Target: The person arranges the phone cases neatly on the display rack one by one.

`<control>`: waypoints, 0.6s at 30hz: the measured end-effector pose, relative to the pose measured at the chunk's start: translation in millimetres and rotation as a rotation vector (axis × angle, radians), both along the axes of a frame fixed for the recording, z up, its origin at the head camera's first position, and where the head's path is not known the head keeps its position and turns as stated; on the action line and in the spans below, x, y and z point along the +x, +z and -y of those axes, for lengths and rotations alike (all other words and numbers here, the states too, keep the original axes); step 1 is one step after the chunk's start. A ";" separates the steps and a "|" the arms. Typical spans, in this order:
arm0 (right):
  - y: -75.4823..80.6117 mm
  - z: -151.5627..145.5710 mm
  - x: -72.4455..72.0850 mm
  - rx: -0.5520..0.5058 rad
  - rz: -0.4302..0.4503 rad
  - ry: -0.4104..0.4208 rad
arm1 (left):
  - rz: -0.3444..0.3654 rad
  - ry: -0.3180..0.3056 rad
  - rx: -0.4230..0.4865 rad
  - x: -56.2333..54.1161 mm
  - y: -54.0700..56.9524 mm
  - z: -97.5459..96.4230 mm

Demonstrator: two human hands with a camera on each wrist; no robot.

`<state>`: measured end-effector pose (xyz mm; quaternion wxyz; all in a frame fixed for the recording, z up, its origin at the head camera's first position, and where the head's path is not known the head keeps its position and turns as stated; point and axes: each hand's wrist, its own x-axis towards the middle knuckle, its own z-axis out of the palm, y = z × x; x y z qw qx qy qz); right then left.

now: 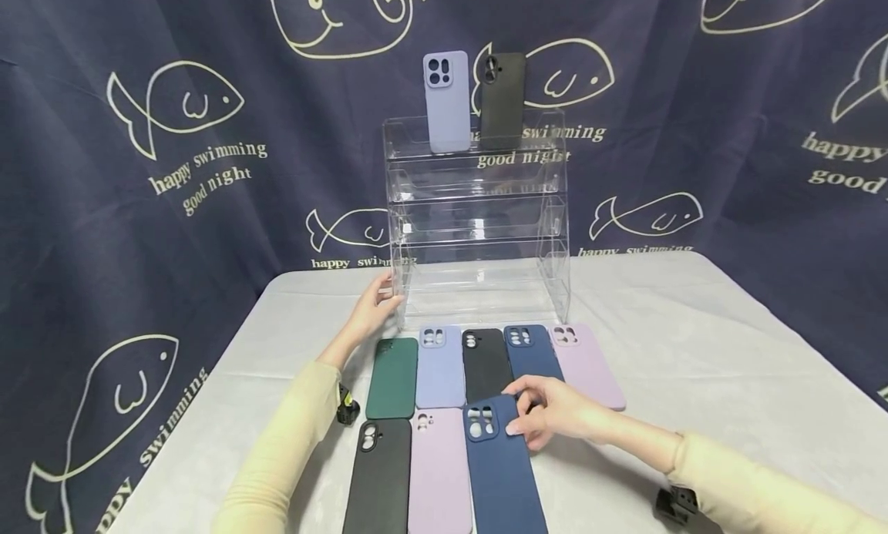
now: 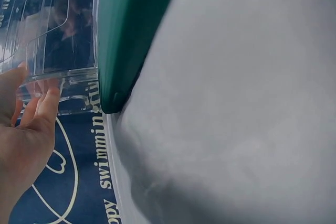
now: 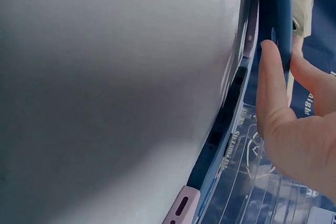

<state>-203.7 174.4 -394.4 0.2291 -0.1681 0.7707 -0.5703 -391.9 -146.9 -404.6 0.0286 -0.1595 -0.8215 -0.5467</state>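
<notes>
A clear tiered display rack point(image 1: 563, 283) stands on the table, with my left hand point(image 1: 373, 309) gripping its lower left side. In the left wrist view, the thumb and fingers of that hand point(image 2: 29, 140) lie on either side of the rack's transparent edge point(image 2: 79, 74). My right hand point(image 1: 562, 412) pinches a navy phone case point(image 1: 505, 476) by its upper right edge. That case looks tilted up off the table in the right wrist view, between thumb and fingers point(image 3: 272, 72). On the rack's top tier stand a lavender phone case point(image 1: 449, 110) and a black phone case point(image 1: 505, 106).
Behind my right hand lies a row: green case point(image 1: 392, 380), lavender case point(image 1: 441, 372), black case point(image 1: 486, 361), another navy case point(image 1: 537, 358) and pink case point(image 1: 590, 368). In front are a black case point(image 1: 378, 480) and a pink case point(image 1: 439, 476). A fish-patterned curtain point(image 1: 208, 287) hangs behind the white table point(image 1: 666, 326).
</notes>
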 end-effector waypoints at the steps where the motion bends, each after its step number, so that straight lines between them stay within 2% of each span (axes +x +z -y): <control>1: 0.7 0.3 -0.2 -0.001 -0.003 0.000 | 0.000 0.000 -0.001 -0.4 0.0 0.0; 3: 1.4 0.8 -0.9 -0.008 -0.017 0.005 | 0.002 0.000 -0.002 -1.7 -0.7 -0.1; 4: 1.2 1.0 -1.2 -0.016 -0.026 0.010 | -0.002 0.004 0.003 -5.3 -5.1 0.4; 8: 1.1 0.3 -3.3 -0.043 -0.064 0.040 | -0.001 0.003 0.006 -4.6 -5.8 0.6; 13: 4.6 -1.8 -4.7 -0.050 -0.090 0.032 | -0.070 -0.018 0.036 -2.7 -9.0 2.4; 15: 6.9 -2.6 -4.7 -0.055 -0.099 0.029 | -0.082 -0.020 0.046 -1.5 -8.6 2.4; 18: 9.6 -3.9 -4.7 -0.062 -0.117 0.024 | -0.063 -0.015 0.037 0.1 -5.1 0.6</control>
